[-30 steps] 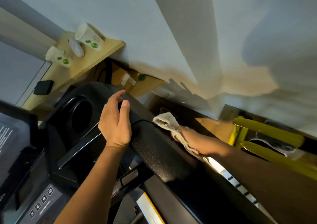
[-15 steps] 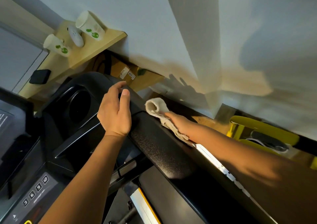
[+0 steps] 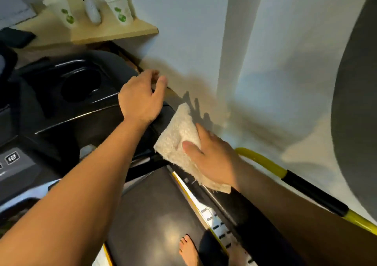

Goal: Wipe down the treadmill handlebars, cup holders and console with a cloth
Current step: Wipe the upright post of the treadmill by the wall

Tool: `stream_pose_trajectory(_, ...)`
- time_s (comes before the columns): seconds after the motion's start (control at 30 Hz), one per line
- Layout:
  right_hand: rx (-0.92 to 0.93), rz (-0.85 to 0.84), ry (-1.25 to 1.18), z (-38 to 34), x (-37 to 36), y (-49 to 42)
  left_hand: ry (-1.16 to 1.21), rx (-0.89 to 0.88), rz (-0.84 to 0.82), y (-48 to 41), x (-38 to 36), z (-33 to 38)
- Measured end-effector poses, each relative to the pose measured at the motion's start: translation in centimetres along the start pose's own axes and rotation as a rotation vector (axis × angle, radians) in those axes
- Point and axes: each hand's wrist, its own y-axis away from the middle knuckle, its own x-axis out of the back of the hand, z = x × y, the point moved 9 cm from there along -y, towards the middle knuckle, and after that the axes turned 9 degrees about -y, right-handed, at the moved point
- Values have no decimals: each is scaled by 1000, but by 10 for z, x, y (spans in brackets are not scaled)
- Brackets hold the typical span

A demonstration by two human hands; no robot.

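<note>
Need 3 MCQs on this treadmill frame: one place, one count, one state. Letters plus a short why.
1. Where do the paper cups stand?
A. wooden shelf
B. cup holder
C. treadmill belt

2. How many paper cups show?
A. one
B. two
C. four

3. The cloth is:
A. lying on the belt
B. held on the handlebar by the right hand
C. stuffed in the cup holder

Answers:
1 A, both stand on the shelf by the wall.
2 B, two cups with green marks.
3 B, thumb and fingers lie over the cloth on the bar.
</note>
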Motion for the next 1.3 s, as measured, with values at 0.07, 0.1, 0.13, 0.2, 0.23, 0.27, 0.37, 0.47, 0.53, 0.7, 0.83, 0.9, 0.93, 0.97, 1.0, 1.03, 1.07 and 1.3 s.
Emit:
stream_pose_trajectory(0.07, 135, 102, 359, -24, -13, 28, -12, -48, -18, 4, 0, 2)
stream_pose_trajectory(0.1, 185, 142, 524, -31, -26, 41, -9, -88, -37, 9, 0, 4)
stream_pose_trajectory(0.13, 244, 170, 641, -40, -39, 53, 11, -138, -52, 15, 2, 7)
stream_pose_trajectory(0.2, 341, 137, 793, -45, -65, 65, 162, -204, -109, 33, 11, 5)
stream_pose_trajectory(0.23, 362, 112, 858, -44, -73, 63, 273, -202, -143, 44, 18, -1)
stream_pose_trajectory(0.27, 373, 99, 903, -44, -76, 57, 355, -181, -161, 55, 26, -11)
stream_pose_trajectory(0.37, 404, 68, 910, -58, -69, 23, 291, -112, -167, 93, 46, -47)
stream_pose_trajectory(0.47, 406, 2, 790, -79, -55, -19, -35, -85, -277, 134, 46, -65)
stream_pose_trajectory(0.53, 394, -68, 650, -87, -47, -42, -233, -154, -321, 152, 43, -57)
stream_pose_trajectory(0.7, 32, -80, 146, -44, -19, -36, -157, -94, -269, 158, 49, -60)
stream_pose_trajectory(0.83, 96, -43, 297, -18, -18, 29, -195, -113, -181, 161, 54, -52)
stream_pose_trajectory(0.9, 118, 1, 522, -11, -22, 50, -180, -126, -192, 161, 52, -52)
stream_pose_trajectory(0.93, 139, 59, 665, -11, -25, 59, -170, -133, -205, 161, 51, -53)
stream_pose_trajectory(0.97, 166, 112, 797, -12, -31, 65, -162, -141, -213, 162, 51, -53)
stream_pose_trajectory(1.0, 200, 143, 900, -14, -38, 67, -157, -146, -222, 161, 51, -52)
stream_pose_trajectory(1.03, 223, 158, 976, -15, -46, 65, -146, -142, -239, 161, 51, -53)
stream_pose_trajectory(1.07, 248, 167, 1042, -18, -51, 58, -137, -132, -264, 161, 50, -53)
stream_pose_trajectory(1.3, 198, 85, 1144, -44, -57, 8, 38, -79, -209, 160, 58, -58)
